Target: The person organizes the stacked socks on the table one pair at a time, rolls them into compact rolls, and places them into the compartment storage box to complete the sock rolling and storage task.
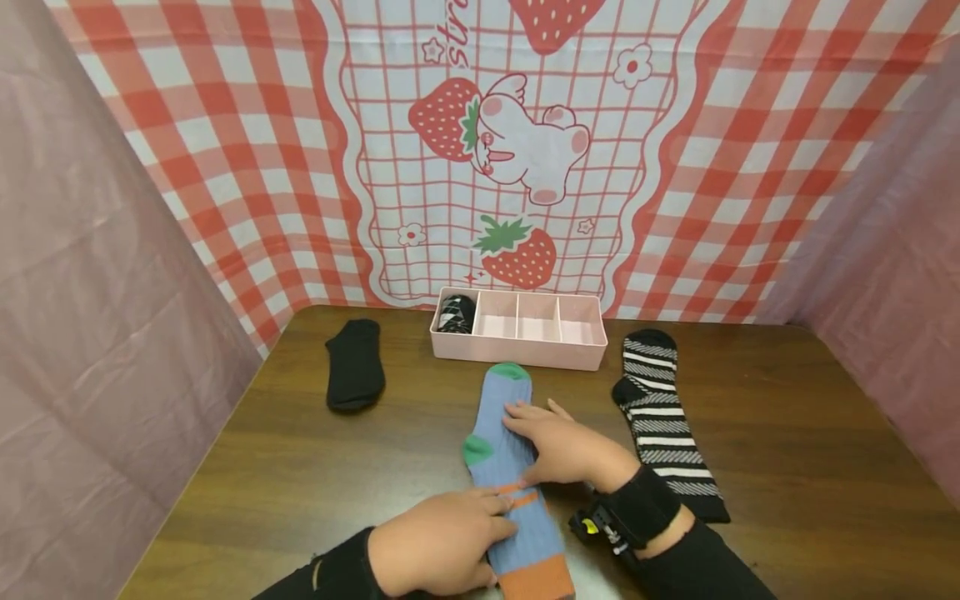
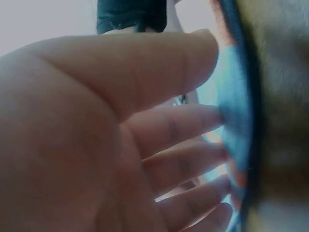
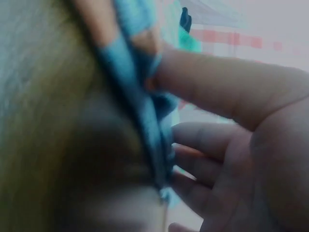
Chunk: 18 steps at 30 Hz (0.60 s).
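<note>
A blue sock (image 1: 498, 454) with green toe and heel and an orange cuff lies lengthwise on the table, toe pointing away. My left hand (image 1: 438, 542) touches its left side near the orange stripes. In the left wrist view the fingertips (image 2: 212, 116) rest against the fabric, fairly straight. My right hand (image 1: 566, 446) lies over its right side, between the heel and the toe. The right wrist view shows the thumb (image 3: 207, 82) and fingers of that hand touching the sock (image 3: 128, 72), not curled round it.
A pink organizer box (image 1: 517, 350) with several compartments stands at the back; its leftmost one holds a rolled black-and-white sock (image 1: 456, 314). To the left lies a folded black sock (image 1: 355, 367). A black-and-white striped sock (image 1: 663, 417) lies on the right, close to my right wrist.
</note>
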Motion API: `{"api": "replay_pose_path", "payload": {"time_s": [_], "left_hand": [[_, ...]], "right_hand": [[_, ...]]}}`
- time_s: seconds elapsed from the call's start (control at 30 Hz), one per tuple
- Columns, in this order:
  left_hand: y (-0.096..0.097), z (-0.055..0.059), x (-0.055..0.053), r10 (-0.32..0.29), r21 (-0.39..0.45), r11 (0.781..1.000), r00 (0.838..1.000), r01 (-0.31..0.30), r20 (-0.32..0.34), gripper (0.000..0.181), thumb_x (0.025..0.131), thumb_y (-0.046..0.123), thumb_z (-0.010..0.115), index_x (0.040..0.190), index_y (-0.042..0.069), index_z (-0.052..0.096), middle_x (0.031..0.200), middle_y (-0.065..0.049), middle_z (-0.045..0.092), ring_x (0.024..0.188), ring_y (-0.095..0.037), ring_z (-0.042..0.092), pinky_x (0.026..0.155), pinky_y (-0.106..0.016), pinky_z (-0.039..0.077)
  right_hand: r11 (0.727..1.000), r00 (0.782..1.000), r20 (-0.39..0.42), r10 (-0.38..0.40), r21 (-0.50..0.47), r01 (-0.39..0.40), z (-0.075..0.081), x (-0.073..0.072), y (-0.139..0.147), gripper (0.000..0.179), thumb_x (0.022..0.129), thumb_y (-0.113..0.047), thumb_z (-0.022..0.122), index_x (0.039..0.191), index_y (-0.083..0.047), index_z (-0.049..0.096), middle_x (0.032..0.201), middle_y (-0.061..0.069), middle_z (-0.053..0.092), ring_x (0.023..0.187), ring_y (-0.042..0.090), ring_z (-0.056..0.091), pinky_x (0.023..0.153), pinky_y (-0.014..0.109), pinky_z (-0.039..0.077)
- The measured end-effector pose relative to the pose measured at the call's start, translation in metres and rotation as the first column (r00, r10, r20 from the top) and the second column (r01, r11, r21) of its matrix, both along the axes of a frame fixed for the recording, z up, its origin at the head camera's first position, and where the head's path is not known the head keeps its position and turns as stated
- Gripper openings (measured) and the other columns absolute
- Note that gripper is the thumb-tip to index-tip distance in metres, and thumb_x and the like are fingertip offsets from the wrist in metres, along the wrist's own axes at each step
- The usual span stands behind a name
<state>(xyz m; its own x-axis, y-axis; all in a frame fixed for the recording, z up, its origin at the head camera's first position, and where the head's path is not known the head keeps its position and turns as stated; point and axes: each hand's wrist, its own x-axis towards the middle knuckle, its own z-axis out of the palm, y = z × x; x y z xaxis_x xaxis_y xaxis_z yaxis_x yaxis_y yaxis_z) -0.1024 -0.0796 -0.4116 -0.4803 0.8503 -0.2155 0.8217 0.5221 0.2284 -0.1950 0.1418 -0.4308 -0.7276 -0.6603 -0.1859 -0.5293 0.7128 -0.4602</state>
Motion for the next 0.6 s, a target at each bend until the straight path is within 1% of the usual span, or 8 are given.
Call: {"api": "replay_pose_path", "payload": {"time_s": [0.07,0.13,0.2,0.23,0.27,0.33,0.43,0.6], "left_hand": [[-0.003,0.003,-0.001,0.027,-0.015,1.0,0.999,-0.027,0.034,0.054,0.094,0.04,0.076,0.141,0.018,0.064,0.153,0.001,0.049,0.143,-0.014,0.042,0.11,-0.029,0.041],[-0.005,0.006,-0.002,0.051,-0.024,0.998,0.997,-0.05,0.064,0.053,0.094,0.039,0.077,0.14,0.018,0.065,0.151,0.0,0.051,0.142,-0.014,0.044,0.109,-0.03,0.043],[-0.005,0.008,-0.003,0.076,-0.031,0.997,0.993,-0.074,0.087,0.052,0.093,0.038,0.077,0.14,0.017,0.066,0.149,0.0,0.054,0.14,-0.014,0.046,0.108,-0.031,0.044],[-0.005,0.008,-0.003,0.092,-0.035,0.995,0.991,-0.089,0.101,0.052,0.093,0.038,0.077,0.14,0.017,0.066,0.149,0.0,0.054,0.14,-0.014,0.047,0.108,-0.031,0.044],[-0.005,0.009,-0.003,0.102,-0.035,0.995,0.99,-0.099,0.101,0.051,0.093,0.037,0.077,0.139,0.017,0.066,0.148,0.0,0.055,0.139,-0.013,0.047,0.108,-0.031,0.044],[-0.005,0.009,-0.001,0.122,-0.035,0.992,0.987,-0.119,0.102,0.051,0.093,0.037,0.078,0.138,0.017,0.067,0.148,0.0,0.055,0.139,-0.013,0.047,0.108,-0.03,0.044],[-0.004,0.008,0.001,0.13,-0.032,0.991,0.988,-0.128,0.085,0.051,0.092,0.036,0.079,0.137,0.016,0.068,0.149,0.0,0.055,0.139,-0.013,0.047,0.109,-0.03,0.043],[-0.004,0.006,0.002,0.128,-0.025,0.992,0.99,-0.127,0.057,0.048,0.091,0.036,0.079,0.134,0.016,0.07,0.147,-0.001,0.057,0.137,-0.013,0.05,0.108,-0.03,0.043]], "right_hand": [[0.999,1.0,0.014,0.01,-0.033,-0.009,-0.005,-0.003,-0.002,0.087,0.083,-0.029,0.087,0.155,-0.002,0.045,0.164,0.014,0.033,0.153,0.034,0.024,0.121,0.063,0.005],[0.998,1.0,0.021,0.017,-0.062,-0.015,-0.009,-0.005,-0.003,0.087,0.084,-0.029,0.086,0.156,-0.004,0.043,0.166,0.011,0.03,0.154,0.032,0.022,0.122,0.061,0.005],[0.996,1.0,0.019,0.023,-0.092,-0.021,-0.012,-0.005,-0.002,0.086,0.086,-0.028,0.084,0.157,-0.004,0.041,0.166,0.011,0.029,0.154,0.031,0.021,0.122,0.058,0.007],[0.995,1.0,0.009,0.022,-0.098,-0.021,-0.013,-0.004,-0.002,0.085,0.087,-0.029,0.083,0.157,-0.005,0.041,0.166,0.011,0.029,0.154,0.032,0.021,0.122,0.057,0.01],[0.995,1.0,-0.007,0.022,-0.096,-0.023,-0.013,-0.002,-0.001,0.083,0.089,-0.029,0.082,0.157,-0.005,0.042,0.166,0.012,0.029,0.153,0.033,0.022,0.122,0.057,0.014],[0.996,0.999,-0.043,0.022,-0.085,-0.026,-0.012,0.004,0.0,0.079,0.091,-0.031,0.08,0.156,-0.003,0.043,0.165,0.015,0.032,0.152,0.037,0.026,0.12,0.057,0.021],[0.998,0.996,-0.081,0.025,-0.052,-0.029,-0.006,0.017,0.003,0.075,0.094,-0.034,0.078,0.153,-0.001,0.046,0.162,0.019,0.035,0.149,0.041,0.031,0.117,0.057,0.03],[0.998,0.993,-0.106,0.058,-0.019,-0.06,0.009,0.044,0.007,0.072,0.092,-0.033,0.079,0.149,-0.001,0.052,0.158,0.019,0.041,0.146,0.039,0.037,0.115,0.055,0.034]]}}
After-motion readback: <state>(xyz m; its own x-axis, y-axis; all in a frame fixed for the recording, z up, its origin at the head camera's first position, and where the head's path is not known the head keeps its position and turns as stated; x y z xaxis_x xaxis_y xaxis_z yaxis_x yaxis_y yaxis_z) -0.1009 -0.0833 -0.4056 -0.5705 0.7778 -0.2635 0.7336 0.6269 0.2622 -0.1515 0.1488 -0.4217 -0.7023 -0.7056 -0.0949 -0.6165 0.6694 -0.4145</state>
